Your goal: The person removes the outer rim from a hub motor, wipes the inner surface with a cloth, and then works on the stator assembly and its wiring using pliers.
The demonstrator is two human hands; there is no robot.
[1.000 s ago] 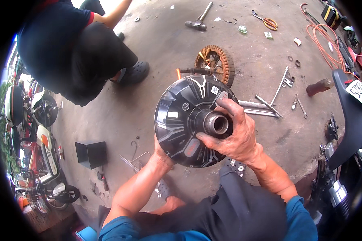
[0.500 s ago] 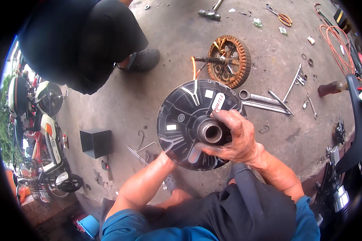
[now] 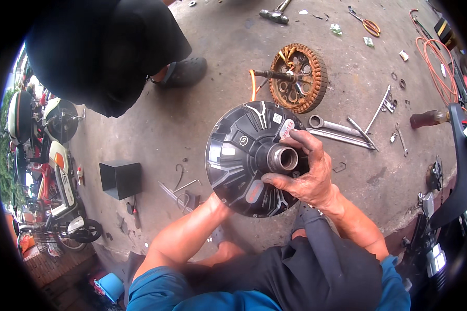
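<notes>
A round black hub motor cover with moulded ribs, stickers and a hollow metal collar is held over my lap, its ribbed face up and tilted to the right. My right hand curls round the collar, thumb below it and fingers above. My left hand reaches beneath the cover's near left edge; its fingers are hidden behind the disc. Just beyond the cover, a rusty motor stator with an axle and an orange cable stands on the concrete floor.
Wrenches lie right of the cover. A hammer and scissors are farther off. Left are a black open box, bent rods and parked scooters. Another person's shoe stands at the far left. An orange hose coils at right.
The motor cover has tilted, its collar now leaning more to the right and showing more of its side. My right hand has shifted slightly with it. The view has moved a little.
</notes>
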